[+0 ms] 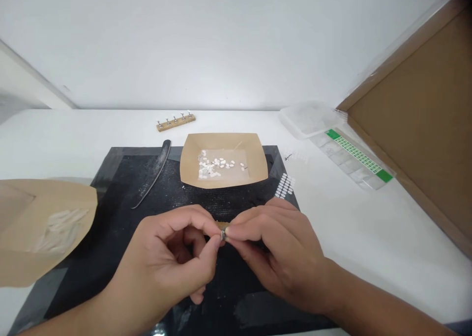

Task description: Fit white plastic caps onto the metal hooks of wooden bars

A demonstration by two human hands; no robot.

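My left hand (173, 257) and my right hand (280, 252) meet over the black mat (147, 257), fingertips almost touching. Between them is a small silvery piece (223, 234), pinched by thumb and finger from both sides; its exact shape is mostly hidden. A bit of a tan strip (222, 225) shows just behind the fingertips. Beyond my hands, a brown paper tray (224, 180) holds many small white oval pieces (210, 166). White ovals on a sheet (285, 185) lie at the mat's right edge.
A dark curved file (161, 164) lies left of the tray. Another paper tray (86, 203) with pale strips is at the left. Behind stands a strip with metal pegs (176, 123). At right are a clear container (309, 117), a green-edged packet (356, 154) and cardboard (416, 110).
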